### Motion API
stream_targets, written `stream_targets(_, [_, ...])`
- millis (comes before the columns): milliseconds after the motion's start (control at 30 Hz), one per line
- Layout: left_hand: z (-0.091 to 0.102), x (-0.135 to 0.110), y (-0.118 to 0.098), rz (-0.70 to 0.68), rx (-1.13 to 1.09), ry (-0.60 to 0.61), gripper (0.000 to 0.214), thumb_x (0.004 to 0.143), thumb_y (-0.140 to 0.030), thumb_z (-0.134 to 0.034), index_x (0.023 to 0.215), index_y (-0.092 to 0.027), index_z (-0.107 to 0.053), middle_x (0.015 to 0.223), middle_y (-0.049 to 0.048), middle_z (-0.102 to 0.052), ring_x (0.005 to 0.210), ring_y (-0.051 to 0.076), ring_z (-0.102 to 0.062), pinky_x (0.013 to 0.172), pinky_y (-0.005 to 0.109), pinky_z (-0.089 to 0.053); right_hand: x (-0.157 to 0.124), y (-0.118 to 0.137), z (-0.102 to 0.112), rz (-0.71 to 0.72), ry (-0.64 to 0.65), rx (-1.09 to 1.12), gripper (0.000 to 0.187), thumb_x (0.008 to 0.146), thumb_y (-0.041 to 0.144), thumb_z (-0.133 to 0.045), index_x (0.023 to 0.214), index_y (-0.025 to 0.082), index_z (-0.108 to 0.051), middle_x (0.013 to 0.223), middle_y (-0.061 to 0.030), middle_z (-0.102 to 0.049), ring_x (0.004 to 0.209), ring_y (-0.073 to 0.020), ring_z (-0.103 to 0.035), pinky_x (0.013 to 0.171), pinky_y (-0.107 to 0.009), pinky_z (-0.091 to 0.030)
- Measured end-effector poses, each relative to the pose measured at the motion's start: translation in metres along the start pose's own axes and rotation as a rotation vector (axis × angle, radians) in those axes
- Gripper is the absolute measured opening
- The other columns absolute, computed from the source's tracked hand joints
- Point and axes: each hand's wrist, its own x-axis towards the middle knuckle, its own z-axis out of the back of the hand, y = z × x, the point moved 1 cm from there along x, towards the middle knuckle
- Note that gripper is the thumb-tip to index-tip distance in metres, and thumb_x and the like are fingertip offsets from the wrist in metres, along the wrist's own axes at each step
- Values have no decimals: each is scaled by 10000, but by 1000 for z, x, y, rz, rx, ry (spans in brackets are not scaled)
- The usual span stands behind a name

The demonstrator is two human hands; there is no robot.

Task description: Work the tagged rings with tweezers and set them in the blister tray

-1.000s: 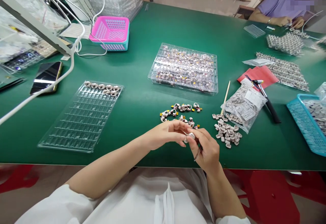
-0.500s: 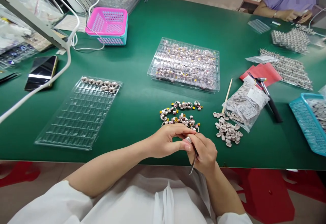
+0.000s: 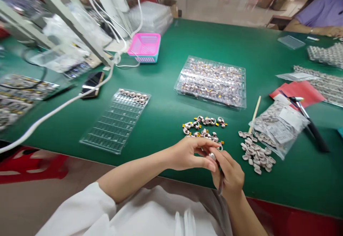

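Observation:
Both hands meet over the near edge of the green table [image 3: 166,118]. My left hand [image 3: 191,153] pinches a small silvery ring-shaped part [image 3: 212,155] between thumb and fingers. My right hand [image 3: 230,175] is closed around thin metal tweezers [image 3: 220,185] and also touches the part. Just beyond the hands lies a loose cluster of similar parts with yellow tabs [image 3: 203,127]. To the right is a pile of small pale oval pieces [image 3: 255,153] spilling from a clear bag [image 3: 280,125].
A clear tray [image 3: 118,121] with one filled row lies at left, a full clear tray [image 3: 211,82] further back. A phone [image 3: 92,84], pink basket [image 3: 144,48], white cable [image 3: 66,102], wooden stick [image 3: 254,114], red paper [image 3: 297,91] and a dark tool [image 3: 311,123] surround them. Another person's purple sleeve [image 3: 321,12] is far right.
The view swung left and up, so the table contents shifted right in the picture. Both hands stayed together on the small part; the tweezers hang lower in my right hand.

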Motion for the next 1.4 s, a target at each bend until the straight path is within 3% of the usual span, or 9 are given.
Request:
stream_targets(67, [2,-4,-2,56,-84,-11,726,597,-393,-916,1235,-166,-655,1053,97,-723,949,223,-694,883,350,-559,1,2,1,-26,31,20,490,909,140,-613,1387,227,-549,936,-87,-753,703,-188,-723,633,-267,-594])
stream_targets(233, [11,-19,1,196,-349,-7,497,616,-495,-883,899,-125,-710,752,35,-712,657,140,-671,717,306,-568,6,10,-8,-1,89,204,546,936,123,-556,1458,257,-474,979,-88,-761,724,-200,-731,601,-268,-597])
stream_targets(400, [32,-41,-5,238,-284,-80,429,611,-430,-901,810,-113,-691,741,52,-730,641,133,-672,673,272,-552,9,15,-14,29,211,341,556,948,138,-532,1490,199,-426,805,-60,-702,627,-170,-675,546,-248,-570])
stream_targets(533, [96,-71,-27,72,215,-523,329,720,-409,-828,839,-123,-717,843,95,-767,797,189,-716,792,312,-574,-2,1,1,-25,154,193,554,938,155,-559,1479,179,-442,685,-14,-640,489,-129,-589,499,-227,-539])
stream_targets(700, [203,-106,-40,-111,1050,-1112,231,845,-335,-681,936,-134,-750,1003,108,-763,928,230,-700,861,341,-569,-17,-21,12,6,110,-47,368,915,268,-622,1276,198,-635,964,-92,-764,707,-190,-740,603,-233,-600])
stream_targets(833, [255,-110,-21,-111,1159,-1082,177,822,-281,-663,887,-153,-766,996,91,-777,959,233,-707,925,351,-554,-21,-24,8,0,87,-78,305,933,270,-603,1220,187,-665,1011,-89,-773,779,-203,-759,666,-247,-613])
stream_targets(1000, [280,-105,5,-93,1285,-1003,191,816,-278,-613,854,-185,-777,971,59,-794,949,219,-730,961,332,-548,-22,-22,3,24,71,-88,295,923,240,-629,1212,197,-669,1015,-66,-781,804,-196,-763,716,-243,-606])
stream_targets(1267, [286,-108,7,-66,1406,-852,245,811,-292,-552,874,-180,-761,996,86,-784,999,268,-702,1000,438,-524,-10,-22,21,-58,32,4,300,904,97,-611,1181,199,-666,918,-50,-758,719,-154,-715,688,-245,-563])
stream_targets(1400, [255,-99,-2,-121,1410,-764,290,867,-252,-477,925,-140,-739,1151,97,-725,1185,298,-604,1099,574,-391,-5,-35,42,-302,16,-107,164,925,169,-600,1053,199,-698,885,-59,-712,713,-157,-665,633,-262,-525])
